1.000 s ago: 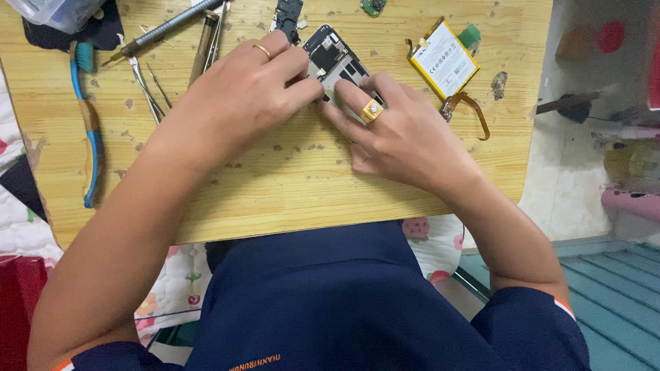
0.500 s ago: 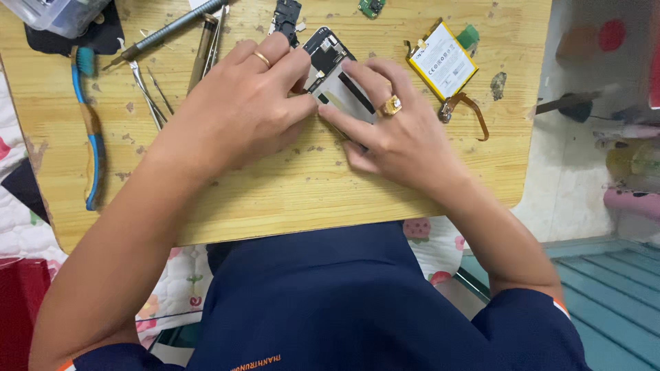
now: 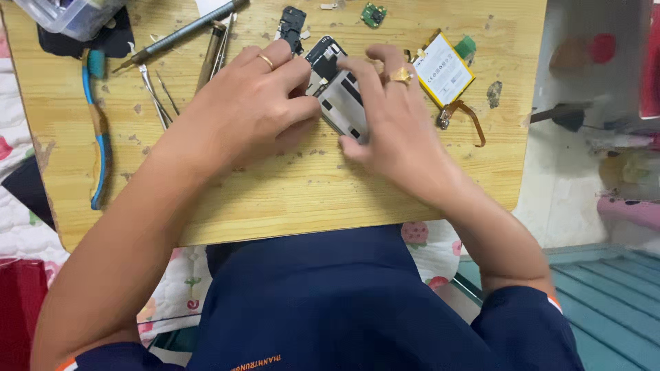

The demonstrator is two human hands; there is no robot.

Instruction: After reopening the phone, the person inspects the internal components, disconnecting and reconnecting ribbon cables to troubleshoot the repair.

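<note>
Both hands hold one opened phone (image 3: 337,93) near the far middle of the wooden counter (image 3: 289,199): the left hand (image 3: 251,113) pinches its left edge with curled fingers, and the right hand (image 3: 392,127) is closed over its right side, fingertips pressing on the bare grey inner plate. The phone is tilted, partly lifted off the wood, so a slip of either grip could probably drop it onto the counter or knock it into the loose parts just beyond it. Too much pressure on the exposed plate might bend it or strain whatever is underneath, which the fingers hide. The one yellow-edged battery (image 3: 443,69) lies just right of the right hand with its orange flex strip (image 3: 471,120) trailing loose, and a sweep of the wrist could catch that strip. Counted: one small green circuit board (image 3: 373,14), one black plastic piece (image 3: 292,20), one blue-handled tool (image 3: 96,130), one long screwdriver (image 3: 182,34), and about two tweezers (image 3: 155,96), though these overlap and are hard to separate.
</note>
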